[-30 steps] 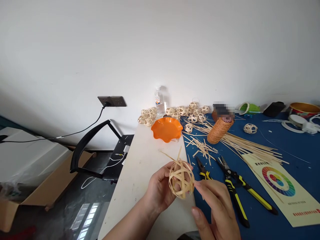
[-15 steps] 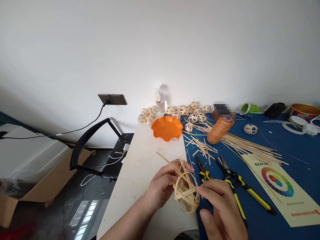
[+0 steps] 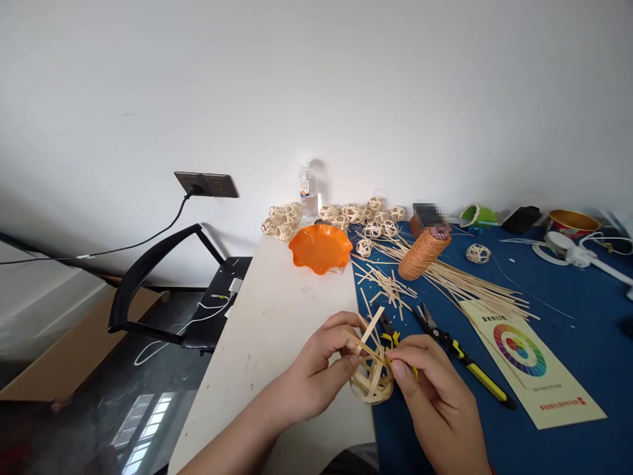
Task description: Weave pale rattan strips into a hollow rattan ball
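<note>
A partly woven bamboo ball (image 3: 373,388) with loose strip ends sticking up is held between my hands above the table's near edge. My left hand (image 3: 321,369) grips its left side, thumb in front and fingers behind. On the other side, my right hand (image 3: 438,396) pinches a thin strip at the ball's upper right between thumb and forefinger. Just behind the ball lie yellow-and-black pliers (image 3: 390,338), partly hidden by my hands. A second pair of yellow-handled pliers (image 3: 459,354) lies beyond my right hand.
Behind stand an orange wavy-rimmed bowl (image 3: 320,249), a water bottle (image 3: 308,191) and several finished woven balls (image 3: 373,229). Loose bamboo strips (image 3: 469,285), a twine-wrapped cylinder (image 3: 424,254) and a colour-wheel card (image 3: 558,389) lie on the blue mat (image 3: 410,435). A black chair (image 3: 208,316) is left.
My right thumb has come up to close with the forefinger on the strip. My left thumb has shifted over the ball's upper part, and the ball has turned. The camera view has shifted slightly.
</note>
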Action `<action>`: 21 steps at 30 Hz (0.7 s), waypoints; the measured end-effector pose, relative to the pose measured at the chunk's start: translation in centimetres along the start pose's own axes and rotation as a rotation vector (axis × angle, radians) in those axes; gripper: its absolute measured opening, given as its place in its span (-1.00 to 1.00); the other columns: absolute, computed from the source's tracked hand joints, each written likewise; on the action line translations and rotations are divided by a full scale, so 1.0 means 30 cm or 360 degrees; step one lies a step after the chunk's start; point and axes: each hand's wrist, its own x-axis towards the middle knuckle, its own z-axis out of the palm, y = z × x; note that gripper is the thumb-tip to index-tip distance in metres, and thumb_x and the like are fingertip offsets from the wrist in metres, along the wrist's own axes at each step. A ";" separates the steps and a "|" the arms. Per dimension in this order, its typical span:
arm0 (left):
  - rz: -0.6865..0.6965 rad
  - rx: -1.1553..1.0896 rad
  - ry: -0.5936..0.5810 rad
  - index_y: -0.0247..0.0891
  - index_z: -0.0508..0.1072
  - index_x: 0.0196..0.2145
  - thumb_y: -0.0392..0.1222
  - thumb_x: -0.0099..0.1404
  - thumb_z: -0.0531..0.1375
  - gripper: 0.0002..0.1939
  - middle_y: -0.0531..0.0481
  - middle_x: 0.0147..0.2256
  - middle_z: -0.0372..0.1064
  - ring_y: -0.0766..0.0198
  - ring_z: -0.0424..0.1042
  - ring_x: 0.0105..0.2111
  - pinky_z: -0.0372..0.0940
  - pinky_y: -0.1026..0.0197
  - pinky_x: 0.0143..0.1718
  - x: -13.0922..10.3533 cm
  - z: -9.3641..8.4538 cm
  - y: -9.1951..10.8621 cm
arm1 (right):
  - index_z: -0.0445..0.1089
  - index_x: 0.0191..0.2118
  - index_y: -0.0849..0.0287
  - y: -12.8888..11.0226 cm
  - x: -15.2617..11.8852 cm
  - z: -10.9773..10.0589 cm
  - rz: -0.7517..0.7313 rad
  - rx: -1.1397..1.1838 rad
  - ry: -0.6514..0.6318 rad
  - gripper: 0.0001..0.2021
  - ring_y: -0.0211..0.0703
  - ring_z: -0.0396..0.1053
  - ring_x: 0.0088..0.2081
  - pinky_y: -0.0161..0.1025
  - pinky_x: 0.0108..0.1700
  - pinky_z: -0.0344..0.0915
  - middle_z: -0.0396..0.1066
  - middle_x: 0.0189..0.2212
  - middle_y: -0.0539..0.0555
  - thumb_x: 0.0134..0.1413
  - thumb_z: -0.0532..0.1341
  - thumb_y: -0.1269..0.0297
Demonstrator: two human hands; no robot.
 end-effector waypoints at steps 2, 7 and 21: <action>0.0021 0.0064 -0.0013 -0.27 0.50 -0.28 -0.28 0.42 0.13 -0.84 -0.19 -0.12 0.34 0.06 0.34 0.06 0.29 0.04 0.04 0.001 0.000 0.007 | 0.47 -0.16 0.01 0.008 -0.003 -0.002 0.0028 -0.0006 -0.0011 -0.90 -0.20 0.41 -0.27 -0.33 -0.32 0.37 0.38 -0.22 0.05 0.30 0.20 0.31; -0.0013 0.0161 -0.0014 -0.27 0.48 -0.30 -0.31 0.40 0.17 -0.90 -0.20 -0.10 0.36 0.06 0.31 0.13 0.31 0.07 0.06 0.001 0.003 0.006 | 0.48 -0.06 -0.04 0.018 -0.005 -0.001 0.0112 0.0028 -0.0019 -0.84 -0.17 0.45 -0.19 -0.35 -0.28 0.41 0.43 -0.13 0.07 0.30 0.21 0.27; 0.0298 0.0337 0.0046 -0.20 0.47 -0.09 -0.38 0.34 0.26 -0.79 -0.22 0.04 0.38 0.08 0.37 0.12 0.42 0.14 -0.03 -0.013 0.005 0.009 | 0.51 -0.06 -0.03 0.037 -0.012 -0.025 0.0204 0.0191 0.0003 -0.83 -0.12 0.48 -0.09 -0.37 -0.22 0.46 0.47 -0.08 0.10 0.29 0.22 0.25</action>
